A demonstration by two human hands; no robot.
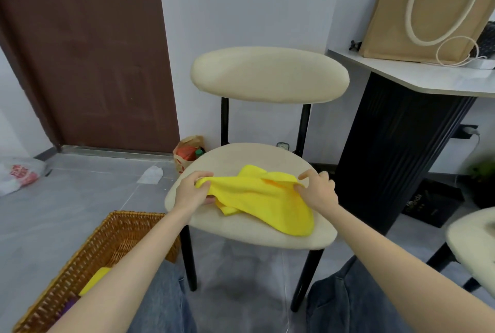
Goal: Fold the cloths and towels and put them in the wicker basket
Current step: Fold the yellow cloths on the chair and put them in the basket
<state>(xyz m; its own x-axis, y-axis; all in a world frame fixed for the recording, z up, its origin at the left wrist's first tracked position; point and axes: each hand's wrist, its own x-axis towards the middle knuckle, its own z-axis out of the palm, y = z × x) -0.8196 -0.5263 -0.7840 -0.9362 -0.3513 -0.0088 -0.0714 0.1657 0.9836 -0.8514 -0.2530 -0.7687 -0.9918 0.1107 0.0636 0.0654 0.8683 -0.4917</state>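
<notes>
While yellow cloth [263, 200] lies rumpled across cream chair seat [241, 231], left hand [191, 190] grips cloth's left corner, fingers curled round it. Right hand [317, 192] pinches cloth's right edge, forefinger lifted clear. Wicker basket [107, 236] sits on floor left of chair, beside its leg; second yellow cloth [95, 280] lies inside, partly hidden by forearm.

1. Pale lettering ending in "anda" is printed on a black bag [439, 206] on the floor, well to the right of the fingers of the right hand [318, 192]; the letters before it cannot be made out.
2. Red print is carried on a white plastic bag [18, 176], far to the left of the fingers of the left hand [191, 193], but it is too blurred to be read.
</notes>
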